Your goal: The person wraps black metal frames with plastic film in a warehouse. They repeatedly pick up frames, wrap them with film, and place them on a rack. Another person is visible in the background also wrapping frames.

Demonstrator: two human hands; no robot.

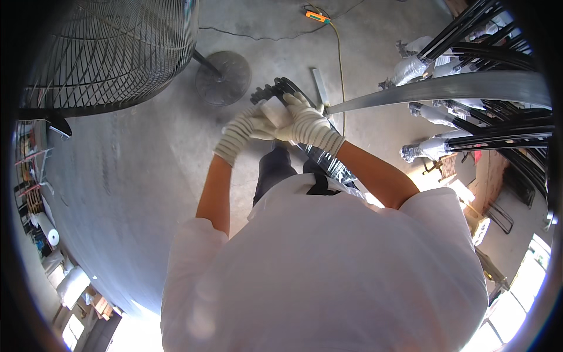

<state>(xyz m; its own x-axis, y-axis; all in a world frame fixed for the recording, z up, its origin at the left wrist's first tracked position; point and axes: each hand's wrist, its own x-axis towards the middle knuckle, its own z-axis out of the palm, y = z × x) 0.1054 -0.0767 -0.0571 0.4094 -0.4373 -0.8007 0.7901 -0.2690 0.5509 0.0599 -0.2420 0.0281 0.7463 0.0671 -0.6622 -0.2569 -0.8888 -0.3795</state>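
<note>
Both my hands wear white striped gloves and meet in front of my body. My left hand point(243, 130) is closed against a short whitish roll-like piece point(275, 112), whose exact kind I cannot make out. From the other side my right hand point(312, 122) curls over a bundle of black tubes point(285, 85), close to its far end. The tube ends poke out beyond my fingers. Below the right hand the bundle runs back toward my body, wrapped in shiny clear film point(328, 162). My fingers partly hide the roll and the tubes.
A large caged fan point(126, 53) fills the upper left, its round base point(223, 79) on the concrete floor. Film-wrapped black tube bundles point(422, 67) jut in from the right, beside a long grey metal bar point(446, 88). An orange power strip point(318, 17) with a cord lies ahead.
</note>
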